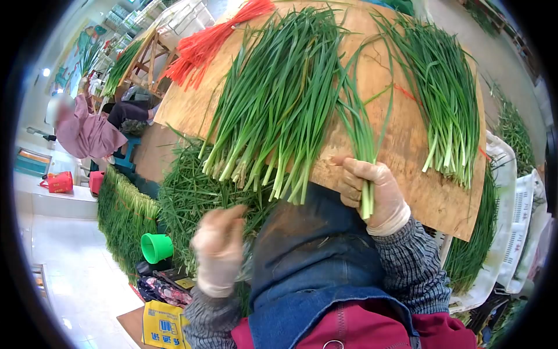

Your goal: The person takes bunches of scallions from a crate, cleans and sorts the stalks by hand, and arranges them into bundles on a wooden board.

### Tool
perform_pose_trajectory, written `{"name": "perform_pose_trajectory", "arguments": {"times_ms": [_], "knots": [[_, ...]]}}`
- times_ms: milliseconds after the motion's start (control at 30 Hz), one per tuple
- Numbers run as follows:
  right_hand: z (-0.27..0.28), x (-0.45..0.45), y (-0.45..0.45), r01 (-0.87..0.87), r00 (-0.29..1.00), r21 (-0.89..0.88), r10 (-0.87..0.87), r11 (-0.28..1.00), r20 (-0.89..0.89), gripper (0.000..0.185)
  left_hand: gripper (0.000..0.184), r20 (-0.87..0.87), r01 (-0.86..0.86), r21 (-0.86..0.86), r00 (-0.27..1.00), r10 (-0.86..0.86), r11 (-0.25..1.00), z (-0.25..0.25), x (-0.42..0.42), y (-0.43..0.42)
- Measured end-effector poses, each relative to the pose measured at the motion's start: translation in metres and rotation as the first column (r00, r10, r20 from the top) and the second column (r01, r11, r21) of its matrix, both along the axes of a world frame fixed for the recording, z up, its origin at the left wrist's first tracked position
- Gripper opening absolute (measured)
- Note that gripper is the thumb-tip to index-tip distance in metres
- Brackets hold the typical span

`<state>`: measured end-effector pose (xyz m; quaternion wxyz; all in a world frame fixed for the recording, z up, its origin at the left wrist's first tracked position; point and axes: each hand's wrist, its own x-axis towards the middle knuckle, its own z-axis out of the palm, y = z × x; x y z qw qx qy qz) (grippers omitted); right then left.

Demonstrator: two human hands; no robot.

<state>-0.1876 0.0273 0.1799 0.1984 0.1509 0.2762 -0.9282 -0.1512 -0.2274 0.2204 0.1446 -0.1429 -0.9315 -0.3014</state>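
My right hand [375,195], in a thin pale glove, is closed around a small bunch of garlic chives [362,136]. Their pale cut ends stick out below my fist, and the green leaves reach up over the wooden board. My left hand [220,247], also gloved, is raised left of my lap, above the heaped greens. Motion blurs its fingers, and I cannot make out anything in them. A broad pile of loose chives [279,99] covers the middle of the board [395,168], with stalk ends over its near edge. Another bundle of chives [444,99] lies on the right.
Red tie strips [215,43] lie at the board's far left. Below are heaped leaves [192,192], stacked chives [128,221] and a green bucket [157,248]. White crates [500,221] stand on the right. Another person [90,131] sits at the far left.
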Motion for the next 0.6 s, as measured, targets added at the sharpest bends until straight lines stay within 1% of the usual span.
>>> {"name": "perform_pose_trajectory", "arguments": {"times_ms": [33, 67, 100, 133, 167, 233, 267, 300, 367, 400, 433, 500, 567, 600], "knots": [[0.003, 0.000, 0.002, 0.030, 0.999, 0.037, -0.030, 0.999, 0.013, 0.029, 0.019, 0.021, 0.100, 0.028, 0.995, -0.101, 0.995, -0.001, -0.007, 0.019], [0.006, 0.001, 0.003, 0.084, 0.994, 0.007, -0.085, 0.996, 0.068, 0.024, 0.016, -0.069, 0.169, -0.059, 0.983, -0.173, 0.984, -0.010, -0.014, 0.034], [0.010, 0.002, 0.002, 0.079, 0.993, 0.119, -0.089, 0.990, 0.078, 0.024, 0.014, -0.025, 0.168, -0.148, 0.985, -0.173, 0.975, -0.011, -0.016, 0.051], [0.016, 0.002, 0.000, 0.072, 0.992, 0.229, -0.094, 0.971, 0.087, 0.023, 0.022, -0.072, 0.145, -0.272, 0.983, -0.171, 0.951, -0.020, -0.019, 0.063], [0.018, 0.002, -0.001, 0.062, 0.990, 0.336, -0.100, 0.940, 0.097, 0.023, 0.030, -0.014, 0.074, -0.435, 0.996, -0.089, 0.898, -0.024, -0.023, 0.073], [0.010, -0.001, -0.002, 0.015, 0.996, 0.460, -0.055, 0.888, 0.073, 0.024, 0.033, -0.001, -0.041, -0.538, 0.999, 0.048, 0.842, -0.043, -0.028, 0.080], [0.009, -0.002, -0.006, -0.003, 0.998, 0.535, -0.032, 0.845, 0.055, 0.024, 0.032, 0.058, -0.044, -0.504, 0.995, 0.085, 0.862, -0.051, -0.029, 0.080], [0.009, -0.003, -0.011, -0.020, 0.999, 0.605, -0.006, 0.796, 0.040, 0.025, 0.030, 0.075, -0.014, -0.412, 0.996, 0.050, 0.911, -0.057, -0.029, 0.078], [0.011, -0.008, -0.022, -0.034, 0.999, 0.678, 0.021, 0.734, 0.028, 0.022, 0.026, 0.093, 0.039, -0.216, 0.996, -0.019, 0.976, -0.060, -0.029, 0.073], [0.008, -0.010, -0.028, -0.021, 0.999, 0.670, 0.032, 0.742, -0.005, 0.021, 0.020, 0.028, 0.095, -0.040, 0.995, -0.094, 0.995, -0.056, -0.027, 0.072], [0.004, -0.012, -0.033, -0.008, 0.998, 0.661, 0.044, 0.750, -0.037, 0.021, 0.019, 0.017, 0.111, 0.072, 0.994, -0.112, 0.991, -0.048, -0.023, 0.076], [0.001, -0.015, -0.037, -0.012, 0.999, 0.585, 0.030, 0.811, -0.022, 0.019, 0.029, -0.020, 0.142, -0.002, 0.990, -0.142, 0.990, -0.039, -0.016, 0.075], [0.000, -0.013, -0.034, 0.002, 1.000, 0.521, 0.009, 0.854, -0.019, 0.018, 0.034, -0.053, 0.143, -0.187, 0.986, -0.156, 0.972, -0.034, -0.014, 0.072], [0.004, -0.011, -0.034, 0.028, 1.000, 0.433, -0.027, 0.901, -0.008, 0.016, 0.037, -0.065, 0.143, -0.276, 0.984, -0.167, 0.951, -0.032, -0.013, 0.072]]}}
